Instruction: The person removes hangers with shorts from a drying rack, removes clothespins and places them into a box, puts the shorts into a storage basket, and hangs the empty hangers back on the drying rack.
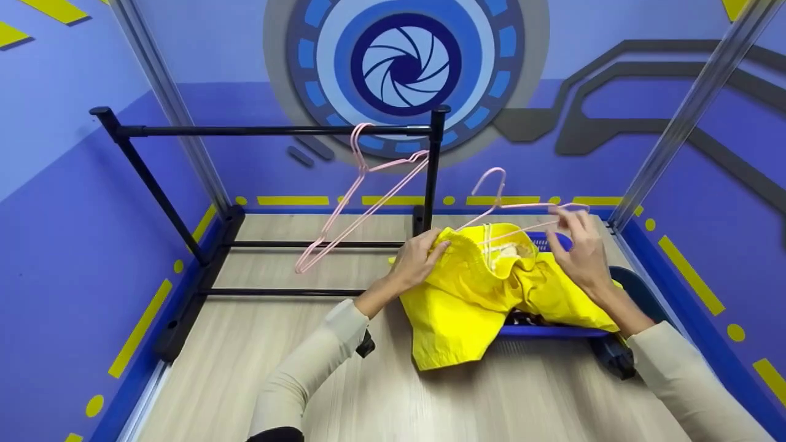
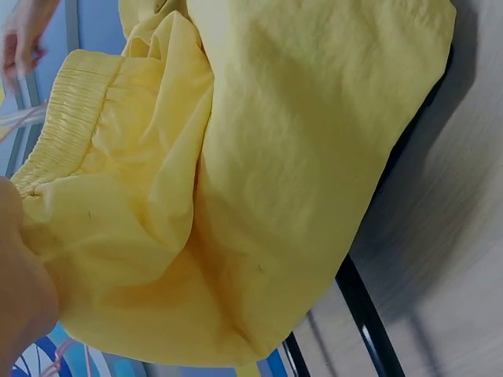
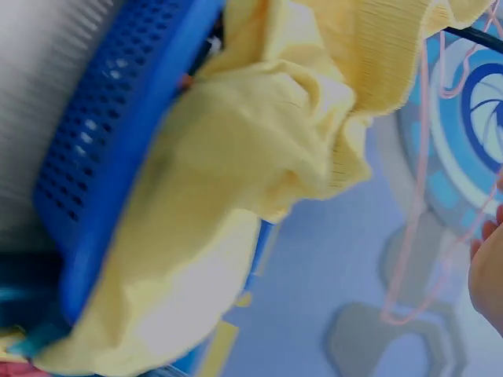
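Note:
Yellow shorts (image 1: 457,307) with a gathered elastic waistband and a white drawstring (image 1: 488,239) hang partly over a blue basket (image 1: 552,332). My left hand (image 1: 412,261) grips the waistband's left side, thumb on the outside. Inside the waist opening sits the left end of a pink hanger (image 1: 497,202), its hook pointing up. Beside the hanger's right end is my right hand (image 1: 580,252), thumb and fingers apart; whether it touches the wire is unclear. In the right wrist view, the shorts (image 3: 236,149) drape across the basket (image 3: 102,118) and the hanger (image 3: 416,196) appears blurred.
A black rack (image 1: 276,131) stands at the left, with pink hangers (image 1: 344,209) on its top bar near the right post. A dark teal container (image 1: 638,294) is right of the basket. Blue printed walls (image 1: 233,110) enclose the wooden surface (image 1: 276,344).

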